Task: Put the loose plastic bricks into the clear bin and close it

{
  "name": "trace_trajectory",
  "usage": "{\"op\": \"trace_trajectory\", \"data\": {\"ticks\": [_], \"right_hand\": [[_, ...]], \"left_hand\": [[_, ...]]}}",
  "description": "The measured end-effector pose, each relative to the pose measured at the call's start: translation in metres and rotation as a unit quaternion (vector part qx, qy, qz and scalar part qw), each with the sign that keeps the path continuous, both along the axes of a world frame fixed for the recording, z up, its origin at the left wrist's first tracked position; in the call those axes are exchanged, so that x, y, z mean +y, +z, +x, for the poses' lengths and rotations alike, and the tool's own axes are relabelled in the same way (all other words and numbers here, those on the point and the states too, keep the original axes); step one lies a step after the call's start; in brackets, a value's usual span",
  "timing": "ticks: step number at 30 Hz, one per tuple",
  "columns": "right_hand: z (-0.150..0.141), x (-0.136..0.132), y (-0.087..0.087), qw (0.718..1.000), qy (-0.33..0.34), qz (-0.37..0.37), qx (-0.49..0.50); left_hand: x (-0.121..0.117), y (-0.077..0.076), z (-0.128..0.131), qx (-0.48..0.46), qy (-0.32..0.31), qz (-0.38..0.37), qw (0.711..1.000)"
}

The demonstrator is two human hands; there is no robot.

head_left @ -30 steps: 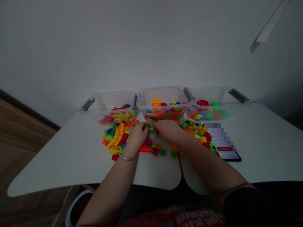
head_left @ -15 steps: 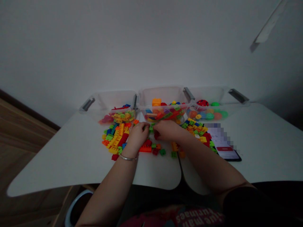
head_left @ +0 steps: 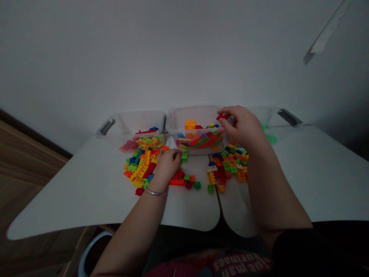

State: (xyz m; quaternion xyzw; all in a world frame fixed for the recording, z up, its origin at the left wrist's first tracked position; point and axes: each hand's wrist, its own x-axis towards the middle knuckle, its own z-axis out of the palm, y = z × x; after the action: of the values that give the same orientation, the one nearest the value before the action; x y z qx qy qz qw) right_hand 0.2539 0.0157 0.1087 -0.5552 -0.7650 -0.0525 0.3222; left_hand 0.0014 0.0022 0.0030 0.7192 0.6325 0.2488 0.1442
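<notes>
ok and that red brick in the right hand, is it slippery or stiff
The red plastic brick looks light and rigid, like those in the clear bin. Its gloss may slip slightly, though the right hand pinches it.

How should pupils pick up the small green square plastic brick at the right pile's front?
Pinch the small green square plastic brick by its left and right sides with the fingers, coming from above and the near side: it lies flat, and the yellow plastic brick crowds only its far side.
</notes>
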Motion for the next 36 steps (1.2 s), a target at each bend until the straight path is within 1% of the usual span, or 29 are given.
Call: {"op": "trace_trajectory", "data": {"ticks": [2,5,7,10,12,17,22,25,27,32,34,36], "right_hand": [[0.004,0.005,-0.005,0.999,-0.046,-0.008,-0.029],[0.005,0.010,-0.011,0.990,-0.080,-0.029,-0.110],[0.003,0.010,-0.013,0.984,-0.099,-0.021,-0.150],[0.000,0.011,-0.017,0.978,-0.110,0.009,-0.176],[-0.002,0.011,-0.018,0.978,-0.102,0.011,-0.184],[-0.009,0.010,-0.016,0.978,-0.079,-0.028,-0.193],[-0.012,0.006,-0.013,0.973,-0.091,-0.044,-0.209],[-0.012,0.003,-0.011,0.973,-0.085,-0.050,-0.207],[-0.012,0.001,-0.009,0.978,-0.077,-0.036,-0.191],[-0.016,-0.007,0.000,0.989,-0.044,0.038,-0.135],[-0.020,-0.011,0.002,0.992,-0.015,0.052,-0.112],[-0.027,-0.017,0.004,0.993,0.030,0.047,-0.101]], "left_hand": [[0.000,0.000,0.000,-0.002,0.000,-0.002,1.000],[0.000,-0.001,-0.001,-0.006,-0.005,0.001,1.000],[0.001,-0.002,-0.001,-0.005,-0.006,0.007,1.000],[0.001,-0.003,0.000,-0.003,-0.005,0.016,1.000],[0.001,-0.003,0.000,-0.004,-0.003,0.016,1.000],[0.000,-0.002,0.000,-0.006,-0.003,0.012,1.000],[0.001,-0.003,0.000,-0.002,0.002,0.010,1.000],[0.001,-0.004,0.000,-0.001,0.001,0.012,1.000],[0.001,-0.003,-0.001,-0.001,-0.003,0.011,1.000],[0.001,-0.003,0.000,-0.006,-0.005,0.010,1.000],[0.001,-0.003,0.000,-0.010,-0.005,0.012,1.000],[0.001,-0.003,-0.001,-0.014,-0.007,0.011,1.000]]}}
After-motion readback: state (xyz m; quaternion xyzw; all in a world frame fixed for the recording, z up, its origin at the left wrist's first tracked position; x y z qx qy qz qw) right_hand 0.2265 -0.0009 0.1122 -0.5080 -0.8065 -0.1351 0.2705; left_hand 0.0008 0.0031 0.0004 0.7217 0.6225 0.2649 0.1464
